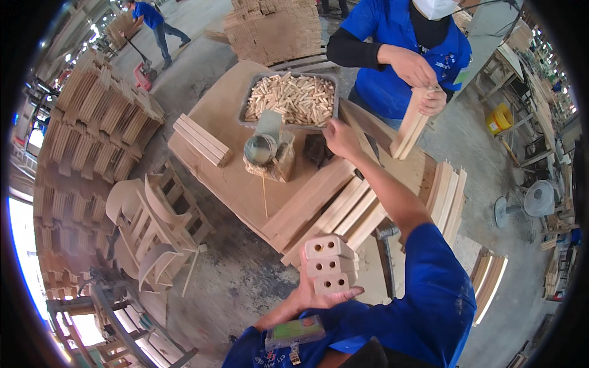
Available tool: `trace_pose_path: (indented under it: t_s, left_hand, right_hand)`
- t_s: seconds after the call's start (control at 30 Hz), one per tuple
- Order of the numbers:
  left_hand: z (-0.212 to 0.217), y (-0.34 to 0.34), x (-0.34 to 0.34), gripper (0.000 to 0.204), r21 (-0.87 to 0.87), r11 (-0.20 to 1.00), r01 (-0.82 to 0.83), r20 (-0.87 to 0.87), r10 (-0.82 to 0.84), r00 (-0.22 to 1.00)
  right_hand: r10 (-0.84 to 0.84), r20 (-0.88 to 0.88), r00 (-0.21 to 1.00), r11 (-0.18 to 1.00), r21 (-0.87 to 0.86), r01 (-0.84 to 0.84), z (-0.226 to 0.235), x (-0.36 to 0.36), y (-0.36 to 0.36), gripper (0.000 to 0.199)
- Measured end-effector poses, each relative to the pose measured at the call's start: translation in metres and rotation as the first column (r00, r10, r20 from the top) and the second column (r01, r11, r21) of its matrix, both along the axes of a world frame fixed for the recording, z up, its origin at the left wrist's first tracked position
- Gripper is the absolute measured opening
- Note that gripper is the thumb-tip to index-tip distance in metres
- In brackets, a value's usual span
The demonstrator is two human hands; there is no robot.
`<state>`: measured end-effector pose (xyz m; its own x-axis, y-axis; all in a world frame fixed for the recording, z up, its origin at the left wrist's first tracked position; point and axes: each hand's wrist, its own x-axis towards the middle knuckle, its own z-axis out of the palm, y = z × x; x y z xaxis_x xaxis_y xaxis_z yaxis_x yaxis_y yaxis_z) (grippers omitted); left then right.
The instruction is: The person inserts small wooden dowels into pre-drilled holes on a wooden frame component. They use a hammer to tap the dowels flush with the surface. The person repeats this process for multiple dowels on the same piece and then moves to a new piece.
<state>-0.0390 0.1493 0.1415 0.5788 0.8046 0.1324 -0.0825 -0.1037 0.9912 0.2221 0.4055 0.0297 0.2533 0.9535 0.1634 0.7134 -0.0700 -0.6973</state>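
Note:
My left hand [313, 293] is wrapped around three stacked wooden blocks [329, 265]. Their end faces point up, each with two drilled round holes. My right hand [342, 140] reaches over the table to the near right corner of a grey tray [288, 127] heaped with wooden dowels [288, 98]. Its fingers are curled together, and whatever they may hold is too small or hidden to make out. Left of that hand, a round cup [260, 149] sits on a rough, drip-coated block [276, 165], with a thin stick [265, 195] beside it.
Long wooden pieces [331, 202] lie across the table [227, 178] under my right forearm; a hammer [385, 245] is nearby. Opposite, a co-worker holds wooden pieces [410, 126] upright. Curved chair parts [156, 227] and tall wood stacks [92, 141] stand left, a fan [538, 199] right.

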Motion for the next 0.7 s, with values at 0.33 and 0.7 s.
trace_pose_path:
  t_s: [0.33, 0.7]
  left_hand:
    - [-0.001, 0.032, -0.005, 0.103, -0.067, 0.998, -0.004, 0.006, 0.005, 1.000]
    - [0.000, 0.037, 0.003, 0.103, -0.087, 0.996, 0.009, 0.017, -0.007, 1.000]
  right_hand:
    - [-0.017, 0.394, 0.919, 0.965, -0.235, 0.119, -0.049, -0.048, 0.139, 0.046]
    - [-0.173, -0.210, 0.962, 0.984, -0.002, 0.176, -0.080, -0.008, 0.146, 0.040]
